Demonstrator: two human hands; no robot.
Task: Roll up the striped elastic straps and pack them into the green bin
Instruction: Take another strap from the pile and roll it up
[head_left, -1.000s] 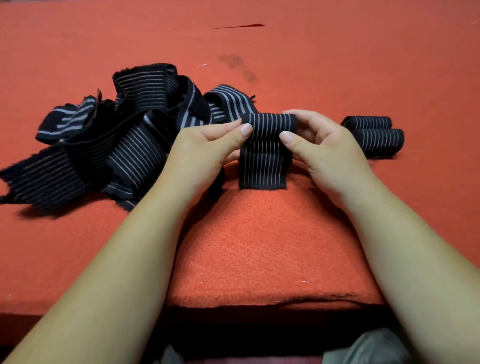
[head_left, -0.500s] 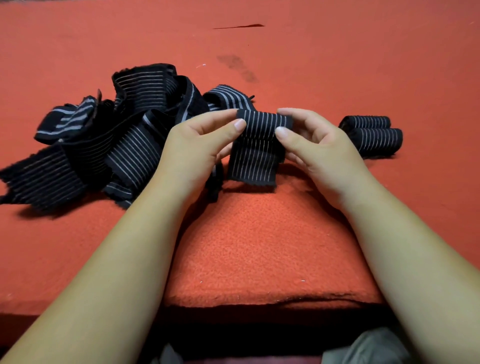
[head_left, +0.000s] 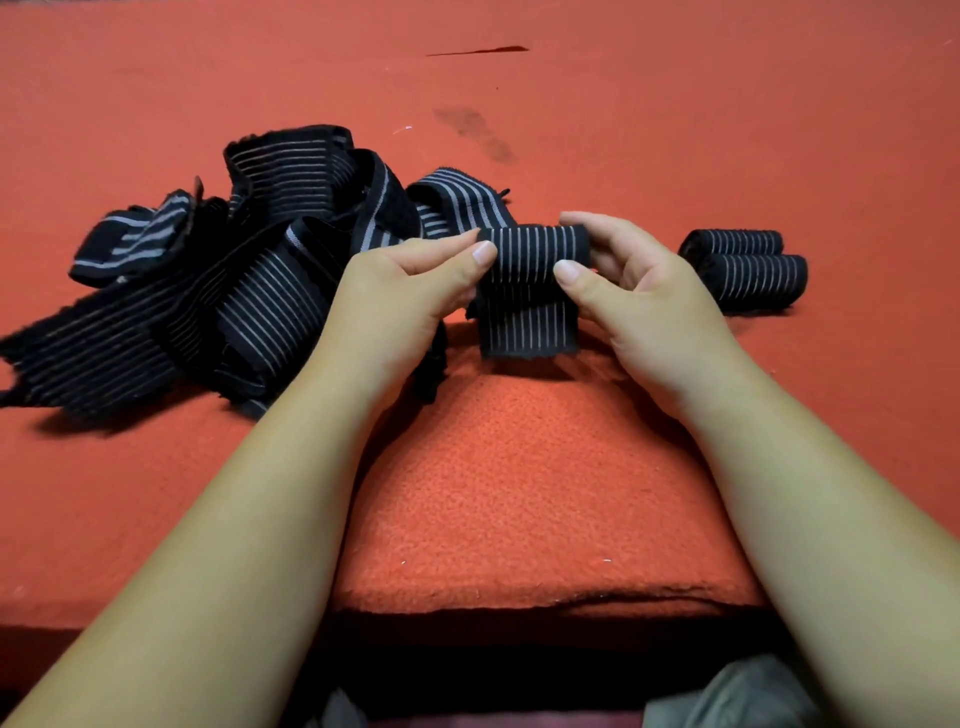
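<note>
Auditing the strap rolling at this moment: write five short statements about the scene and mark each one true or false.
1. The left hand and the right hand both hold the partly rolled strap. True.
2. Two finished rolls lie on the red cloth, right of the hands. True.
3. The pile of loose straps lies right of the hands. False: it lies to their left.
4. The held strap is fully rolled. False: a flat tail hangs below the roll.
5. A green bin stands beside the rolls. False: no bin is in view.
</note>
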